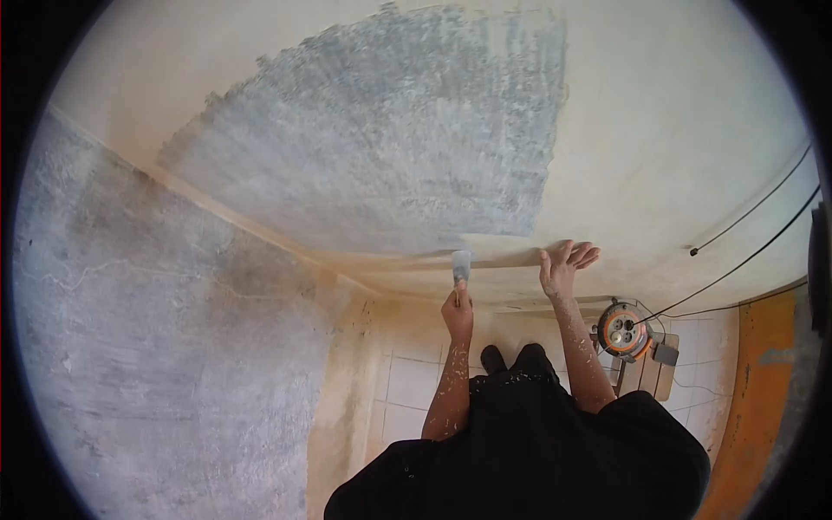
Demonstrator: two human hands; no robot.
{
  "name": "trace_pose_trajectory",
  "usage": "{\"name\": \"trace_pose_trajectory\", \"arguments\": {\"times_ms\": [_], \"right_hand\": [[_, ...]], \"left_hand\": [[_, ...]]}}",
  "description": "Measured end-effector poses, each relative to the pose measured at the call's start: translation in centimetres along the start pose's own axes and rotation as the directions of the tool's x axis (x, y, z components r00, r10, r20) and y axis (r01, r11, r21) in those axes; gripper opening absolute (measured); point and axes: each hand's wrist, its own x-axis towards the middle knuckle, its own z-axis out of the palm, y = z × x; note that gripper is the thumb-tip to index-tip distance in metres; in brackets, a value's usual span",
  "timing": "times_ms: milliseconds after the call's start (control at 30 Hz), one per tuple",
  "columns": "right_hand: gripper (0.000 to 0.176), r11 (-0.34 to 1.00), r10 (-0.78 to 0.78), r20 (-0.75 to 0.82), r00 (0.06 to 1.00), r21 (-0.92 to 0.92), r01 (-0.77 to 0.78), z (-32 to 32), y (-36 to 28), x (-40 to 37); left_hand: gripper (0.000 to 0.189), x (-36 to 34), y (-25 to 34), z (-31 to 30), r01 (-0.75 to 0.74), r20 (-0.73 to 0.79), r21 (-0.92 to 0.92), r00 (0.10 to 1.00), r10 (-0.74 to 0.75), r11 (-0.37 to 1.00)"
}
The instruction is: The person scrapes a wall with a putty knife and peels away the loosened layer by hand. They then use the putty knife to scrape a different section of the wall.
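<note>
While the left hand (pixel 458 307) grips the scraper (pixel 461 264) and the open right hand (pixel 562 269) braces the wall (pixel 676 130), a shallow blade angle seems best.

Above my fingers (pixel 581 254) the cream wall (pixel 676 130) shows a big grey patch (pixel 390 130). Left of them stands a rough grey side wall (pixel 130 347); below, white floor tiles (pixel 412 381). To their right, an orange cable reel (pixel 622 331) sits on a wooden stool (pixel 646 377).

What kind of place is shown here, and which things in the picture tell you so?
Probably a room under renovation. A large grey patch shows where the cream coating is scraped off the surface, the left hand holds a scraper, and an orange cable reel stands nearby.
</note>
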Motion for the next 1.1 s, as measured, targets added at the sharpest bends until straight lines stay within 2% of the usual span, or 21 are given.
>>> {"name": "trace_pose_trajectory", "arguments": {"times_ms": [100, 200, 300, 500, 567, 600, 800, 867, 900, 1000, 1100], "right_hand": [[0.087, 1.0, 0.002, 0.028, 1.0, 0.01, -0.003, 0.0, 0.7, -1.0], [0.087, 1.0, 0.015, 0.013, 1.0, 0.021, -0.016, 0.3, 0.3, -0.6], [0.088, 1.0, -0.001, 0.007, 1.0, 0.008, 0.001, 0.1, 0.1, -0.3], [0.087, 1.0, -0.002, 0.004, 1.0, 0.01, 0.002, 0.0, 0.2, -0.6], [0.088, 1.0, 0.007, 0.002, 1.0, 0.011, -0.007, 0.0, 0.0, -0.2], [0.088, 1.0, 0.0, 0.004, 1.0, 0.005, 0.0, 0.3, 0.0, -0.1], [0.089, 1.0, 0.012, 0.014, 1.0, -0.004, -0.012, 0.2, 0.2, -0.5], [0.088, 1.0, -0.011, 0.017, 1.0, -0.008, 0.011, 0.0, 0.1, 0.0], [0.088, 1.0, -0.013, 0.023, 1.0, -0.017, 0.014, -0.3, 0.0, -0.1], [0.087, 1.0, -0.015, 0.005, 1.0, 0.008, 0.015, -0.2, 0.1, -0.2], [0.086, 1.0, 0.013, 0.017, 1.0, -0.002, -0.013, -0.1, 0.0, -0.3]], "left_hand": [[0.055, 1.2, 1.3, 0.7, -0.06, 0.017, -0.057, 0.998, 0.062, 0.997], [0.055, 1.4, 5.5, 0.7, -0.1, 0.01, -0.085, 0.995, 0.101, 0.991], [0.056, 0.1, 3.3, 0.4, 0.048, 0.036, -0.064, 0.998, -0.046, 0.997], [0.056, -0.2, 4.1, -0.4, 0.014, 0.045, -0.026, 0.999, -0.013, 1.0], [0.054, -0.4, 2.2, -0.6, 0.11, 0.078, -0.057, 0.991, -0.106, 0.992], [0.053, 0.1, 3.1, -0.3, 0.143, 0.1, -0.076, 0.986, -0.136, 0.987], [0.053, 1.7, 9.5, 0.7, -0.073, 0.076, -0.112, 0.994, 0.082, 0.991], [0.051, 1.1, 4.4, 0.0, -0.073, -0.004, -0.014, 0.997, 0.073, 0.997], [0.051, 0.8, 4.3, -0.4, -0.067, -0.035, 0.039, 0.997, 0.068, 0.997], [0.048, 0.8, 4.6, -0.1, -0.025, -0.056, 0.014, 0.998, 0.026, 1.0], [0.046, 0.6, 5.3, -0.2, -0.075, -0.038, -0.032, 0.997, 0.074, 0.997]]}}
